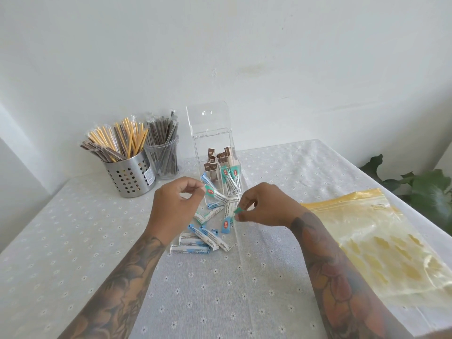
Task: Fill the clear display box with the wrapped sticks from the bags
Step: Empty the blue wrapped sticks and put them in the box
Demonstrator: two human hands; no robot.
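Note:
The clear display box [212, 133] stands at the table's middle with its lid tipped back. Brown wrapped sticks [215, 155] stand in its rear compartment and white-and-teal sticks [231, 183] lean in the front one. My left hand [176, 204] pinches one teal-ended stick [215, 193] at the box's front left. My right hand [264, 206] pinches the teal end of another stick [237, 211] at the front right. Several more white-and-blue sticks [203, 239] lie loose on the cloth just below both hands.
A yellow zip bag [381, 243] lies flat to the right. At the back left a perforated steel cup [129, 177] and a clear cup [163, 157] hold wrapped straws. A plant [425, 189] shows past the right edge. The wall is close behind.

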